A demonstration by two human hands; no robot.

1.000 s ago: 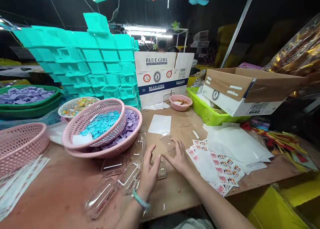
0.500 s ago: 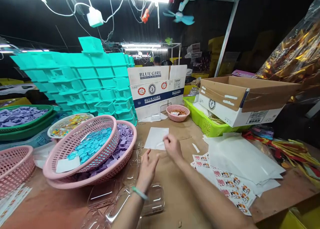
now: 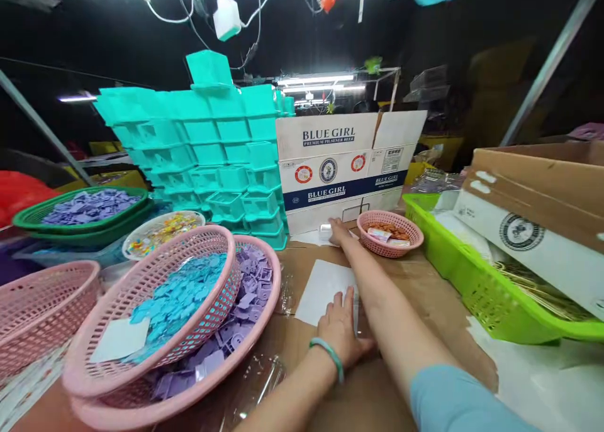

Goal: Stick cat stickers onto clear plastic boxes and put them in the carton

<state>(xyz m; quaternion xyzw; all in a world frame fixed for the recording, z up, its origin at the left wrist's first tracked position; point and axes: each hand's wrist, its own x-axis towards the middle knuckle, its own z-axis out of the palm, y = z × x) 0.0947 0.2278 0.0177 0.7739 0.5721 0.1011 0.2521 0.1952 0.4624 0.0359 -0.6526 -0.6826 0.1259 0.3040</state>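
My left hand (image 3: 340, 327), with a green bracelet on the wrist, lies flat and open on the brown table, its fingers on the near edge of a white paper sheet (image 3: 325, 287). My right arm stretches far forward. My right hand (image 3: 338, 231) reaches the foot of the Blue Girl carton (image 3: 344, 161) and closes on a small clear plastic piece (image 3: 325, 231) lying there. A small pink basket (image 3: 389, 232) of little items sits just right of that hand.
Two stacked pink baskets (image 3: 189, 319) hold blue and purple pieces at left. Behind them stand a wall of teal boxes (image 3: 207, 149), a green tray of purple pieces (image 3: 85, 209) and a bowl of coloured bits (image 3: 163, 226). A lime crate (image 3: 476, 287) with a cardboard box (image 3: 542, 199) stands at right.
I have leaned forward and the view has closed in. My right hand went from the middle of the table out to the carton's foot. My left hand moved onto the white sheet.
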